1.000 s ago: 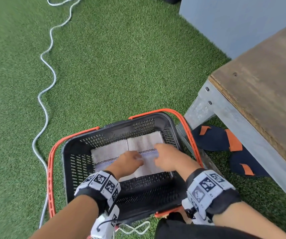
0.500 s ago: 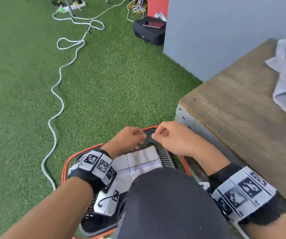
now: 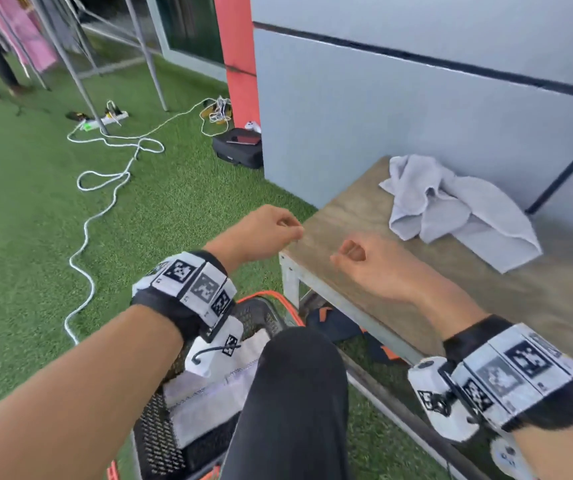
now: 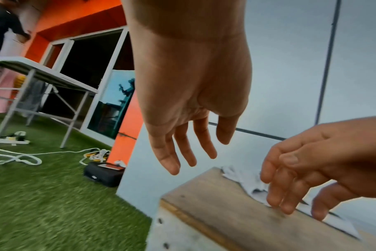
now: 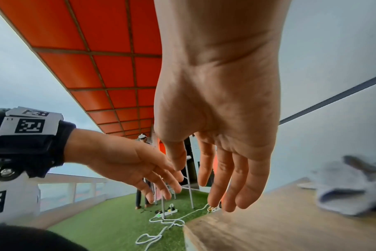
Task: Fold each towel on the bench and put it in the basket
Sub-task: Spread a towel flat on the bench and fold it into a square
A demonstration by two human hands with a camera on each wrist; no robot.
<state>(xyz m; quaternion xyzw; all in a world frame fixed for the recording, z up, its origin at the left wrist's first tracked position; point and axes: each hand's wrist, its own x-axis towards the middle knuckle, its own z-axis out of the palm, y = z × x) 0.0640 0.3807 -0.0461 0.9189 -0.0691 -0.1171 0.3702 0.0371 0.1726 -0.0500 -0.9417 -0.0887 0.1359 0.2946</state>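
Head view: one crumpled towel (image 3: 458, 209) on the table (image 3: 364, 209), one folded towel (image 3: 209, 403) in the basket (image 3: 160, 441) (half hidden), left hand (image 3: 264, 233) and right hand (image 3: 368, 261) with each grip slack, grasping nothing.

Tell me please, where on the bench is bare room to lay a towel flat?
The bench top is bare wood from its near-left corner, by the left hand and right hand, up to the crumpled towel. The far part by the wall is taken by that towel.
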